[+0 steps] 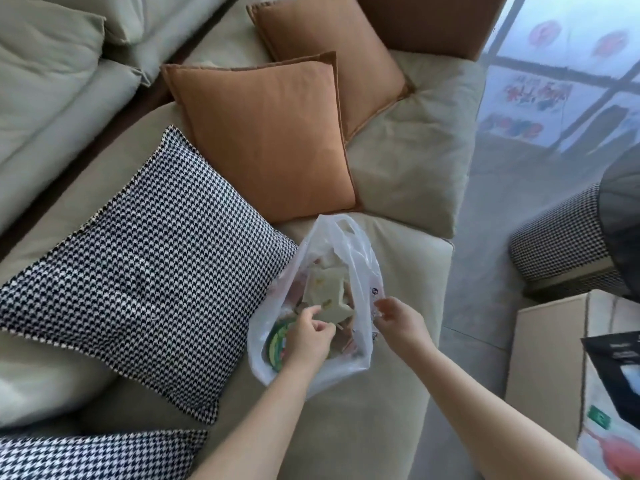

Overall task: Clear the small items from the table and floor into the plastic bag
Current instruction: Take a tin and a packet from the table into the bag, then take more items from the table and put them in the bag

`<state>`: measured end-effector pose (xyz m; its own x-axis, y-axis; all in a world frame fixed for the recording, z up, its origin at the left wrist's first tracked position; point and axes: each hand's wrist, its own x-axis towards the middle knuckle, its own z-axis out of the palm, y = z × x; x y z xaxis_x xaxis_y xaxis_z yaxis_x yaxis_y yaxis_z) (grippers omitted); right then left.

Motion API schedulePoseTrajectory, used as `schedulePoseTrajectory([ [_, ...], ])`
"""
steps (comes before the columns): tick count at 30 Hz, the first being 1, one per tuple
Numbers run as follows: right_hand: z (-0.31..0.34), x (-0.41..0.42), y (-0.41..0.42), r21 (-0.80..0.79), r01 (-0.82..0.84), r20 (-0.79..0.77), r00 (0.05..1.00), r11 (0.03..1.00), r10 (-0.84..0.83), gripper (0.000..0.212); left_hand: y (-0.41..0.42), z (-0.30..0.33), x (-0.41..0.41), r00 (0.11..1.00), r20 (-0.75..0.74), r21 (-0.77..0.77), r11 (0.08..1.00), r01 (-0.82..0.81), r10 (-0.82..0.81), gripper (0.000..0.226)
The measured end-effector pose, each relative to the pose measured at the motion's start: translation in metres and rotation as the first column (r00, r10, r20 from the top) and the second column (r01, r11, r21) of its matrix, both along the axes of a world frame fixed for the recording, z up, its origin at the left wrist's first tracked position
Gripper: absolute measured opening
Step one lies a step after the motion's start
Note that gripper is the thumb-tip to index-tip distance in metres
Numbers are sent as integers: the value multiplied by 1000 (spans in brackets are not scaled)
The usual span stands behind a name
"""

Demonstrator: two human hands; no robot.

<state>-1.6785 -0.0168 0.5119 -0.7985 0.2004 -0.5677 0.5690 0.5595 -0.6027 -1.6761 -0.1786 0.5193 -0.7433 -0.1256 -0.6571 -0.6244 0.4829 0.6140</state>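
Observation:
A clear plastic bag point(349, 244) lies open on the beige sofa seat point(346, 427), with several small items inside: pale wrappers point(327, 289) and a green round packet point(275, 344). My left hand point(310, 337) is over the bag's mouth with its fingers curled; whether it holds the left rim or an item I cannot tell. My right hand point(398, 318) pinches the bag's right rim and holds it apart.
A houndstooth cushion point(138, 268) lies left of the bag, two orange cushions point(266, 133) behind it. Grey floor point(485, 271) runs along the sofa's right side, with cardboard boxes point(543, 358) and a houndstooth stool point(561, 251) on it.

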Motion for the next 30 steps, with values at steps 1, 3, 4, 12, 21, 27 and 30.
schedulePoseTrajectory([
  [1, 2, 6, 7, 24, -7, 8, 1000, 1000, 7, 34, 10, 3, 2, 1000, -2, 25, 999, 31, -31, 44],
  [3, 5, 20, 25, 76, -14, 32, 999, 997, 12, 35, 33, 8, 7, 994, -4, 40, 993, 109, -109, 40],
  [4, 5, 28, 34, 97, -7, 42, 999, 995, 3, 35, 44, 8, 10, 986, 1, 23, 986, 165, -165, 38],
  [12, 9, 122, 130, 255, 122, 85, 985, 959, -148, 36, 144, 7, 56, 762, -1, -135, 755, 642, -648, 34],
  [21, 1, 254, 229, 242, 385, 114, 900, 890, -420, 31, 248, 1, 135, 587, 9, -165, 578, 799, -809, 33],
  [27, -7, 336, 291, 231, 485, 122, 846, 844, -519, 33, 313, -8, 200, 482, 42, -192, 466, 864, -875, 33],
  [30, -11, 371, 317, 228, 519, 130, 823, 824, -554, 30, 341, -11, 230, 441, 57, -194, 424, 885, -896, 33],
])
